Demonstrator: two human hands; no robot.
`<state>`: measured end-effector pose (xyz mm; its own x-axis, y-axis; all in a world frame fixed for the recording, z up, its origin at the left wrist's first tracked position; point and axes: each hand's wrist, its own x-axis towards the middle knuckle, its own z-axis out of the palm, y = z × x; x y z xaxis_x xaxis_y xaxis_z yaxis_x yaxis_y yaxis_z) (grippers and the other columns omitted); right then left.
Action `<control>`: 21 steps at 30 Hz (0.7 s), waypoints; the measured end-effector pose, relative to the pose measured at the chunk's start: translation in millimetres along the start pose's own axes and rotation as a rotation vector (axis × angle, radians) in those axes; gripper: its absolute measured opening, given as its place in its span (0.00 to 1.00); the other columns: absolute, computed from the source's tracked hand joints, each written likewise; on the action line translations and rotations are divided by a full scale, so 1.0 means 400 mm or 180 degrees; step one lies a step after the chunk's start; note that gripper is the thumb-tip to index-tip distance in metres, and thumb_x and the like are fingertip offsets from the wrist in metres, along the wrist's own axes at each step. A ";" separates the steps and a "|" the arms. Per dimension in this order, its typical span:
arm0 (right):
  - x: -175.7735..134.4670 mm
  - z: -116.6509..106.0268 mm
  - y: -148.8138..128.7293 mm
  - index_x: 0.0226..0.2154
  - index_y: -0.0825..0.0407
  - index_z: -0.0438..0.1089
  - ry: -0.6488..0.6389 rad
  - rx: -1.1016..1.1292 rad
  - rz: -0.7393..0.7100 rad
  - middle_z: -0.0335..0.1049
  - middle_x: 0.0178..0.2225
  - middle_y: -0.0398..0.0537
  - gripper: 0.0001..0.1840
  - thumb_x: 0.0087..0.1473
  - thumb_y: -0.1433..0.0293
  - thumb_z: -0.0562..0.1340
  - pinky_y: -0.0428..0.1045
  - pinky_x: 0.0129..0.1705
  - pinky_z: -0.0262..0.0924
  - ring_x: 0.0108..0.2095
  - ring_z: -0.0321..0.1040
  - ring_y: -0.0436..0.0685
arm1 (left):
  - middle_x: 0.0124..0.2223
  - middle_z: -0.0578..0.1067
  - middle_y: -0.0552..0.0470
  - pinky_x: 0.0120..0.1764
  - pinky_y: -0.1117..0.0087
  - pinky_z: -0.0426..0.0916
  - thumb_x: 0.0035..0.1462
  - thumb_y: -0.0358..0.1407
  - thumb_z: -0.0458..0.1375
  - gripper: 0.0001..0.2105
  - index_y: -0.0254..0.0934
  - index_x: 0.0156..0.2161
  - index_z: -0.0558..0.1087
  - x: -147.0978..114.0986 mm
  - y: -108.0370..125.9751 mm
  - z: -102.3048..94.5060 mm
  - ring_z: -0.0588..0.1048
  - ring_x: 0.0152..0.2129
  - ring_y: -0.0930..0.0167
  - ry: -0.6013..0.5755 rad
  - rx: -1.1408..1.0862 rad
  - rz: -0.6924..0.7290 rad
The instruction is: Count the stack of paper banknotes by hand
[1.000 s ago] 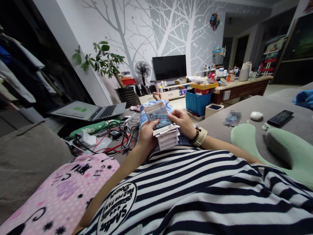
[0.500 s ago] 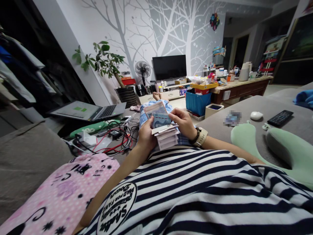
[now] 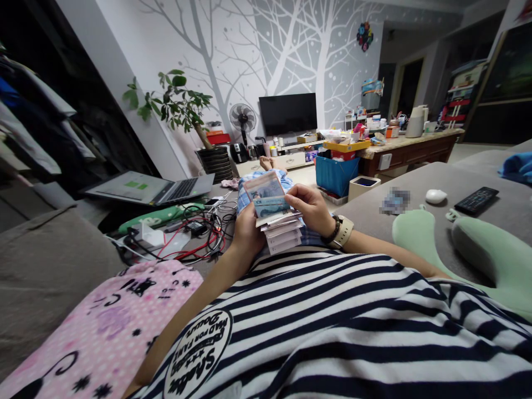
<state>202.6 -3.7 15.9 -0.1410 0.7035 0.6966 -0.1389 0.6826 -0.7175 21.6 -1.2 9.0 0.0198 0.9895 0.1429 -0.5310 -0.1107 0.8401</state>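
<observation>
Holding a stack of printed notes (image 3: 281,223) over the plaid-covered lap (image 3: 312,238), 2 hands on it: left hand (image 3: 248,230) gripping the side, right hand (image 3: 311,208) pinching a bluish note (image 3: 271,206) by its edge.

A stack of banknotes (image 3: 262,187) is gripped by the left hand (image 3: 246,228), and the right edge of its blue note (image 3: 270,206) is pinched by the right hand (image 3: 312,211). At the near end of the stack, white folded papers (image 3: 285,242) are fanned in tiers. Left of the stack, an open laptop (image 3: 124,187) and tangled cables (image 3: 216,227) can be seen; a pink dotted cloth (image 3: 112,327) is spread nearer. Well to the right of the stack, a remote (image 3: 476,200) and a green pillow (image 3: 494,249) are laid on grey upholstery (image 3: 432,174). Beyond the stack, a television (image 3: 288,113) is flanked by a fan (image 3: 243,119).
</observation>
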 end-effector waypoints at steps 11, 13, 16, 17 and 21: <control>0.003 0.000 0.010 0.33 0.44 0.73 -0.0004 0.0110 -0.0115 0.66 0.30 0.40 0.44 0.54 0.25 0.83 0.54 0.39 0.64 0.34 0.62 0.56 | 0.46 0.93 0.42 0.56 0.51 0.92 0.64 0.53 0.82 0.20 0.42 0.41 0.83 -0.005 0.001 0.002 0.94 0.55 0.46 0.0175 -0.0021 0.0035; 0.003 0.000 0.010 0.33 0.44 0.72 0.0001 0.0085 -0.0090 0.66 0.30 0.40 0.44 0.54 0.24 0.83 0.54 0.39 0.64 0.34 0.63 0.56 | 0.46 0.94 0.42 0.55 0.51 0.92 0.64 0.53 0.82 0.20 0.43 0.40 0.82 -0.005 0.001 0.003 0.94 0.56 0.46 0.0163 -0.0016 0.0019; 0.003 0.002 0.008 0.32 0.44 0.72 0.0036 0.0087 -0.0080 0.65 0.29 0.40 0.44 0.52 0.24 0.83 0.55 0.39 0.64 0.34 0.61 0.56 | 0.47 0.94 0.42 0.55 0.51 0.92 0.63 0.53 0.82 0.20 0.43 0.40 0.82 -0.006 0.002 0.003 0.94 0.56 0.45 0.0134 0.0018 0.0020; 0.003 0.003 0.007 0.32 0.44 0.72 0.0049 0.0100 -0.0085 0.65 0.29 0.40 0.44 0.52 0.24 0.83 0.55 0.39 0.63 0.33 0.60 0.56 | 0.47 0.94 0.42 0.56 0.51 0.92 0.63 0.53 0.82 0.20 0.43 0.40 0.82 -0.006 0.002 0.002 0.94 0.56 0.45 0.0135 0.0024 0.0026; 0.002 0.006 0.003 0.32 0.44 0.73 0.0054 0.0098 -0.0073 0.63 0.28 0.39 0.44 0.51 0.24 0.83 0.55 0.39 0.62 0.32 0.58 0.55 | 0.47 0.94 0.41 0.57 0.52 0.92 0.64 0.53 0.82 0.19 0.43 0.41 0.82 -0.002 -0.002 -0.004 0.94 0.56 0.45 0.0155 0.0010 0.0018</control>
<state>200.1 -2.9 15.4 -0.1209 0.6911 0.7126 -0.1722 0.6923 -0.7007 20.4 -1.8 7.4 -0.0244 0.9922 0.1221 -0.5282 -0.1165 0.8411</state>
